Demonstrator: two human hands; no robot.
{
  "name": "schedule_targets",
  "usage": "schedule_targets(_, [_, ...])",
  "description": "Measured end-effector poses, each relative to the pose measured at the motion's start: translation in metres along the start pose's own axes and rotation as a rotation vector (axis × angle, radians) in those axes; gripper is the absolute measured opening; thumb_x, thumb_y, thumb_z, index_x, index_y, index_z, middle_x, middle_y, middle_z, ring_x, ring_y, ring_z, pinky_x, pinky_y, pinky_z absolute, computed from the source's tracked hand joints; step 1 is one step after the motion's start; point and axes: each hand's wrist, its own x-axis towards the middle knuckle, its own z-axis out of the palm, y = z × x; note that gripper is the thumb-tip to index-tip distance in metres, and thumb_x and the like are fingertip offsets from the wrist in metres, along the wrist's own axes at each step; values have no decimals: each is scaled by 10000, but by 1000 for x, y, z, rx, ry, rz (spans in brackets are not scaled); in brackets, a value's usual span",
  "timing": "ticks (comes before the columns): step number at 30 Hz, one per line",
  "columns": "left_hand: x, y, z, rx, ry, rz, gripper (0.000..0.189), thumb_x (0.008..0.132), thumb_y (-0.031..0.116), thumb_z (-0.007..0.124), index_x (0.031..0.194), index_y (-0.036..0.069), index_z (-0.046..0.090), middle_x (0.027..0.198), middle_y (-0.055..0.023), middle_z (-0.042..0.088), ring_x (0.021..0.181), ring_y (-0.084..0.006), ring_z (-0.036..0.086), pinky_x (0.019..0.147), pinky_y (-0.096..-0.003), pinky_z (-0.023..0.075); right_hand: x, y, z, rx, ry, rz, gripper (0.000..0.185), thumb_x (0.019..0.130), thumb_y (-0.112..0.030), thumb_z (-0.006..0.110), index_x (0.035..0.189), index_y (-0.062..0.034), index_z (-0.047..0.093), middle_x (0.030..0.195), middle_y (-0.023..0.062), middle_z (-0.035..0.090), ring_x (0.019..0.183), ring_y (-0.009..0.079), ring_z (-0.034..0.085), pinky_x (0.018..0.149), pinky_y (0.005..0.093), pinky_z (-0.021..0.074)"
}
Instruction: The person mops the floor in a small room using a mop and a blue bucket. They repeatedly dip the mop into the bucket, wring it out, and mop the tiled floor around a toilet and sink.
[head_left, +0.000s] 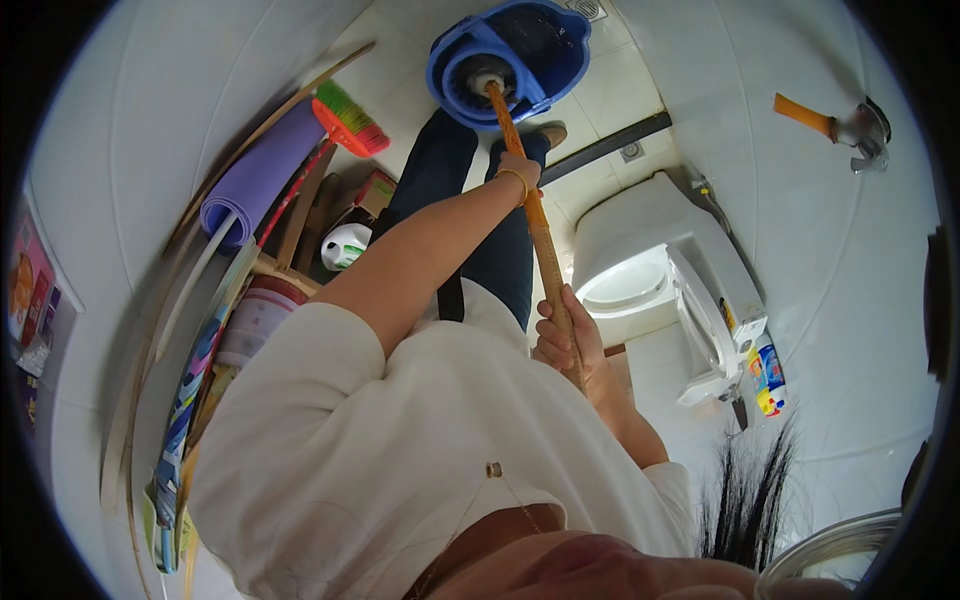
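My left hand (520, 171), with a yellow band at its wrist, grips the wooden mop handle (551, 259) partway down. My right hand (571, 334) is wrapped around the same handle nearer its top end, close to my body. The handle slants down into the round wringer basket (457, 79) of a blue plastic mop bucket (559, 90). A pale mop socket (486, 79) shows inside the basket; the mop head beneath it is mostly hidden. Dark water appears to lie in the bucket's other part. The bucket stands on the tiled floor by my feet.
To the right are a white toilet (637, 217), cleaner bottles (765, 371) and a wall tap (862, 135). A dark raised strip (607, 148) crosses the floor. Along the left stand a broom (351, 124), a rolled purple mat (262, 169), a white jug (345, 246) and a lidded tub (259, 319).
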Motion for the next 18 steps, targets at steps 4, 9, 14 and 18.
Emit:
schedule_targets(4, [-3, 2, -2, -22, -12, -18, 358, 786, 40, 470, 1126, -7, 367, 817, -138, 513, 523, -253, 583, 475, -366, 529, 6, -4, -6, -13, -30, 3, 445, 920, -502, 331, 827, -100, 499, 401, 1, 353, 260, 134, 323, 294, 258, 275])
schedule_targets(9, [4, -5, 4, -69, -25, -19, 328, 770, 39, 489, 1082, -51, 441, 728, -118, 508, 520, -249, 581, 486, -368, 532, 10, -10, -22, -87, -35, 17, 431, 902, -520, 368, 798, -112, 466, 406, -7, 332, 271, 132, 314, 304, 253, 300])
schedule_targets(14, [14, -22, 14, -52, -104, 66, 233, 752, 34, 497, 970, -46, 478, 708, -116, 501, 510, -254, 575, 481, -380, 530, 15, -12, -58, -124, -58, -17, 422, 904, -505, 381, 793, -103, 447, 411, -8, 332, 275, 131, 309, 294, 245, 287])
schedule_targets(18, [17, -64, 29, -142, -121, 154, 106, 761, 70, 542, 803, -10, 486, 665, -105, 489, 506, -257, 570, 465, -388, 522, 9, -8, -110, -420, 85, -120, 305, 883, -373, 500, 822, -79, 450, 443, 11, 366, 308, 120, 354, 301, 242, 291])
